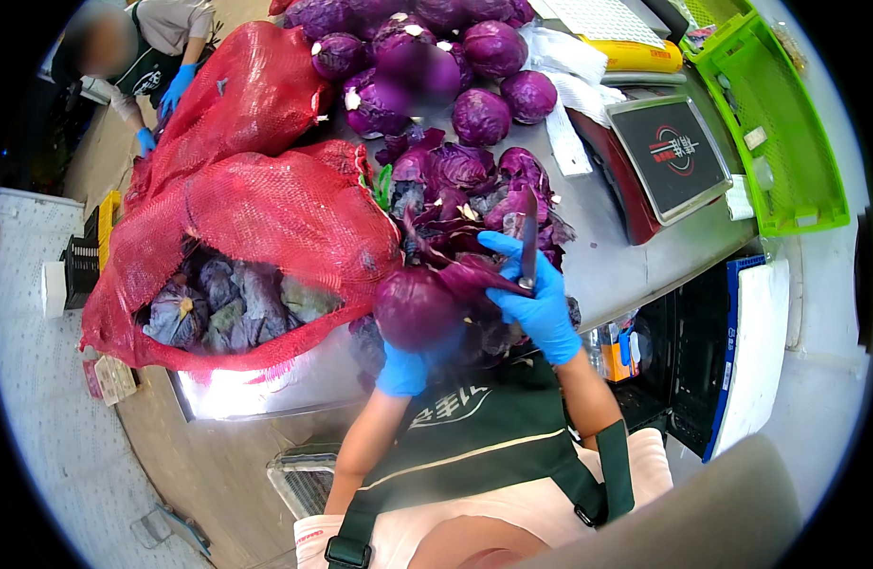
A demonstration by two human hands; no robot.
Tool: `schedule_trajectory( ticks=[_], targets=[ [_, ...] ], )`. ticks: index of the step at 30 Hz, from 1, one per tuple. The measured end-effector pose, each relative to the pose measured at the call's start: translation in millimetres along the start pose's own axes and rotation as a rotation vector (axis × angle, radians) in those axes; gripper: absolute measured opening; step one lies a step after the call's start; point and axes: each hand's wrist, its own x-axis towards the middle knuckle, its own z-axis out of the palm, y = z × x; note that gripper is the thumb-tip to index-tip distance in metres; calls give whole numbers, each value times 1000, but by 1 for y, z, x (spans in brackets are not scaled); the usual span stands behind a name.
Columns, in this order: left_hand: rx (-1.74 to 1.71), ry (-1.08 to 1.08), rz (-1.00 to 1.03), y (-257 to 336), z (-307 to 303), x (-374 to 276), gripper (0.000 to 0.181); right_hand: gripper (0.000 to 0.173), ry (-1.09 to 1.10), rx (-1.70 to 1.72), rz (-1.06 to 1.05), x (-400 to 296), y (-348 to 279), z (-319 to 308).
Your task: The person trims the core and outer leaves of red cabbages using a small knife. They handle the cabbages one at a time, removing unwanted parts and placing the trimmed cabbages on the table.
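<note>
My left hand [404, 371], in a blue glove, holds a round red cabbage [415, 307] from below. In my right hand [539, 306], gloved too, a knife [529, 238] stands with its blade pointing away from me. A loose purple outer leaf [483, 276] spans from the cabbage to my right hand, which pinches its end. Just beyond lies a heap of stripped cabbage leaves [458, 171] on the steel table [614, 281]. Behind the heap, several peeled red cabbages [481, 116] are piled up.
To the left, a red mesh sack [280, 206] gapes over unpeeled cabbages [244, 302]. A scale [670, 156] stands at the right, beside a green plastic crate [781, 135]. Past the sacks, a co-worker's blue-gloved hand [178, 89] is visible. A black crate [646, 377] sits below the table edge.
</note>
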Motion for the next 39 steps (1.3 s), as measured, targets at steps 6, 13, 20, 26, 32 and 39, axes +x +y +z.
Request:
schedule_trajectory(
  ticks=[6, 13, 20, 26, 32, 39],
  targets=[
    [490, -100, 68, 54, -2, 5, 47, 58, 73, -218, 15, 24, -19, -48],
    [-797, -1, -209, 104, -2, -7, 85, 69, -102, -247, -166, 35, 24, -10],
    [-776, 116, -95, 124, 9, 8, 60, 79, -164, 5, -31, 20, 33, -12],
    [-835, 138, 83, 116, 22, 29, 43, 51, -62, 278, 146, -2, 47, -23],
    [-667, 277, 281, 111, 31, 34, 40, 47, -84, 549, 575, -5, 64, -38],
    [-469, -283, 8, 124, 3, 31, 119, 56, -226, 446, 713, 15, 40, -42]
  ],
)
